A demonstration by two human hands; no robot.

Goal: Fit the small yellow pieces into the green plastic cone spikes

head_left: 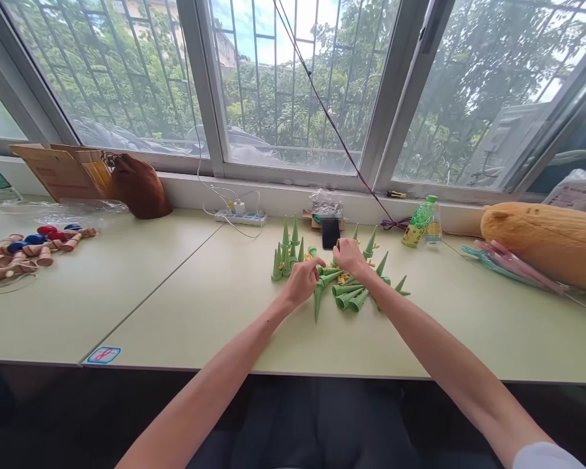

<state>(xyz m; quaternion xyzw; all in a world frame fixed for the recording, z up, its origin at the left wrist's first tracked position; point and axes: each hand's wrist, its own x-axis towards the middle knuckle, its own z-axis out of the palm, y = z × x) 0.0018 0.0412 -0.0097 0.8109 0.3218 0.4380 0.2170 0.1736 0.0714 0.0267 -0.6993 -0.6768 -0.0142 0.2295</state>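
Note:
Several green cones lie in a heap (349,296) on the pale table, with small yellow pieces among them. At the heap's left, more green cones (286,251) stand upright close together. My left hand (303,280) is over the left part of the heap, fingers curled by a green cone that points toward the table's front; what it grips is too small to make out. My right hand (349,256) is closed above the back of the heap, just in front of a black phone (330,233); its fingertips are hidden.
Wooden toys with red and blue balls (43,241) lie at the left, near a brown bag (139,185) and cardboard (61,172). A power strip (241,217) is by the window. At the right are a green bottle (418,221) and an orange plush (542,241).

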